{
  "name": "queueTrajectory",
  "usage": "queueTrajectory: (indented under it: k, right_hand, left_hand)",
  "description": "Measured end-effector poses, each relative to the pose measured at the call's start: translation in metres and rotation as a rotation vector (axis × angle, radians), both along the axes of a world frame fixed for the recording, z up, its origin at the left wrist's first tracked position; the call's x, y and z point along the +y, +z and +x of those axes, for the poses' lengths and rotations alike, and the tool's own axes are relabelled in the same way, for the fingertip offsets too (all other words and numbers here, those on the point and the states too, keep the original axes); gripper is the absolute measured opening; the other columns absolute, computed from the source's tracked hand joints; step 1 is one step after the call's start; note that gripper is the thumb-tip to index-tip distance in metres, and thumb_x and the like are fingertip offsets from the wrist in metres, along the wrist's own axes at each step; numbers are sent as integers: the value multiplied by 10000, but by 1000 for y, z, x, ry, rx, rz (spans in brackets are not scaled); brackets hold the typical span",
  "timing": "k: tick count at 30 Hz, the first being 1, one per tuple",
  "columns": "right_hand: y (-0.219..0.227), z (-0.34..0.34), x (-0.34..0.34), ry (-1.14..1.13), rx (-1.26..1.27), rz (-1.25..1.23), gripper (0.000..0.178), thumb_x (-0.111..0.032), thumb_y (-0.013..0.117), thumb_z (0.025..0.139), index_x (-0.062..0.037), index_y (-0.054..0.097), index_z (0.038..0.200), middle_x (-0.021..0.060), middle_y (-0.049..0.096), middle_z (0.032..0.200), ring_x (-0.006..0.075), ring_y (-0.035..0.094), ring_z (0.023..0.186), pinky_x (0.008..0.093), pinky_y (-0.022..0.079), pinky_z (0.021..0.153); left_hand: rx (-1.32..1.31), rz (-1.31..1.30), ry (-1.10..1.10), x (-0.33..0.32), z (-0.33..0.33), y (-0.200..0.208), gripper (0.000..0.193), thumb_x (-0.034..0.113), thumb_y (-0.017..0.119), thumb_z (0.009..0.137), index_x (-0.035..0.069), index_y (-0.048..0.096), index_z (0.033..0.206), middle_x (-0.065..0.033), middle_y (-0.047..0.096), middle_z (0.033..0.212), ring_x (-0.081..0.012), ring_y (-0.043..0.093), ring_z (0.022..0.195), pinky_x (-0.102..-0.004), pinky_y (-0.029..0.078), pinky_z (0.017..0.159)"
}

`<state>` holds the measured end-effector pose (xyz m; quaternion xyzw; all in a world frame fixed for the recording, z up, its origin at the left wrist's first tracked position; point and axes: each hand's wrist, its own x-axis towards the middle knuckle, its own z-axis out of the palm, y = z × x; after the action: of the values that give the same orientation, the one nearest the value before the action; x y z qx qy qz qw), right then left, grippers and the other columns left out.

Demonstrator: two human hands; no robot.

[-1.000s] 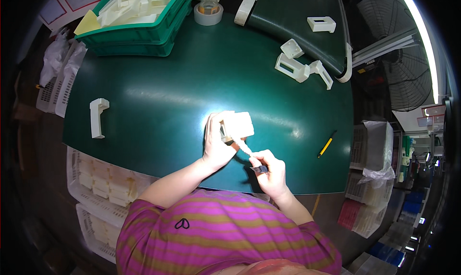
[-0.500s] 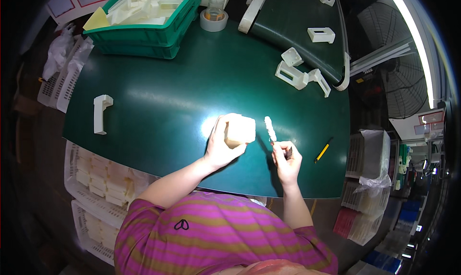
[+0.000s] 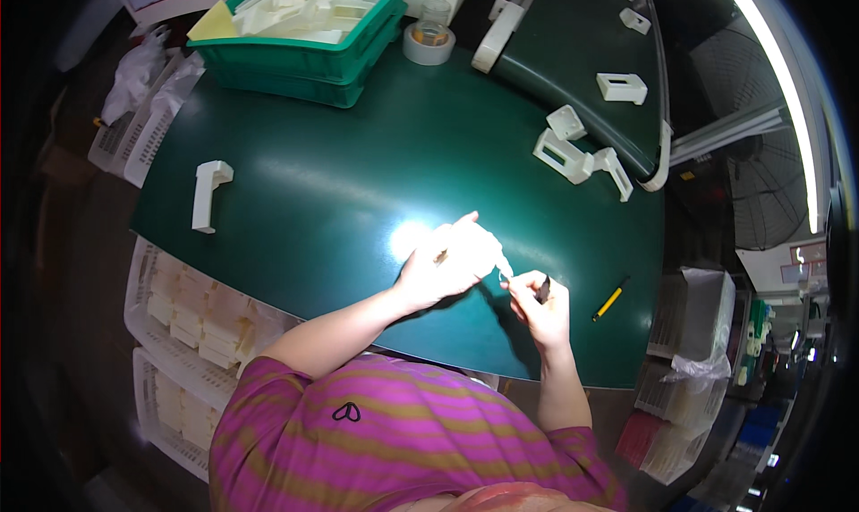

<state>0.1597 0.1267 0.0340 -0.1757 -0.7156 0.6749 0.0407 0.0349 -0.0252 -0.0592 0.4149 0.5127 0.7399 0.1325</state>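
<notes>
Gripping, left hand: pale block, best kept steady.
Pinching, right hand: white strip at block's right; go gently.

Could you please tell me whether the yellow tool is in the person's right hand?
No, the yellow tool lies on the green table, apart from the right hand.

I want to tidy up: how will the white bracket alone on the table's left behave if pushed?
The white bracket is probably stiff, judging by its straight, crisp edges. Its slim shape suggests little weight. With flat sides and a bent end, it would likely slide or swivel on the smooth green table rather than roll.
</notes>
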Motion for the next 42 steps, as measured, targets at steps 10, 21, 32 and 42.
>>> queueTrajectory:
  k: [10,21,32,42]
  right_hand:
    - [-32,23,47,-129,-2,1027,124,-89,666,761,-42,648,874,73,601,718,206,598,689,309,461,641]
    - [-13,-82,120,-260,230,1159,303,-119,683,732,-95,629,1029,66,568,950,246,584,874,337,470,709]
    - [-22,-98,103,-71,-19,788,473,-236,663,694,-27,563,1107,196,646,950,310,640,906,371,496,771]
    - [-13,-11,38,-56,106,378,595,-95,682,763,-76,456,1313,-1,531,790,50,467,643,209,413,604]
  left_hand:
    - [-191,-608,504,-88,-126,85,554,309,635,830,18,444,1261,-121,603,1070,-212,593,959,-311,461,835]
    - [630,-1249,1192,-154,-201,69,544,292,607,821,42,442,1275,-170,561,1160,-306,532,1083,-410,441,892]
    - [-826,-301,-258,-40,-47,70,607,427,463,917,10,350,1344,-142,394,1363,-290,431,1219,-403,366,1010]
    - [-1350,42,-903,14,-3,19,633,479,351,939,55,242,1397,-193,353,1391,-348,408,1245,-457,415,985]
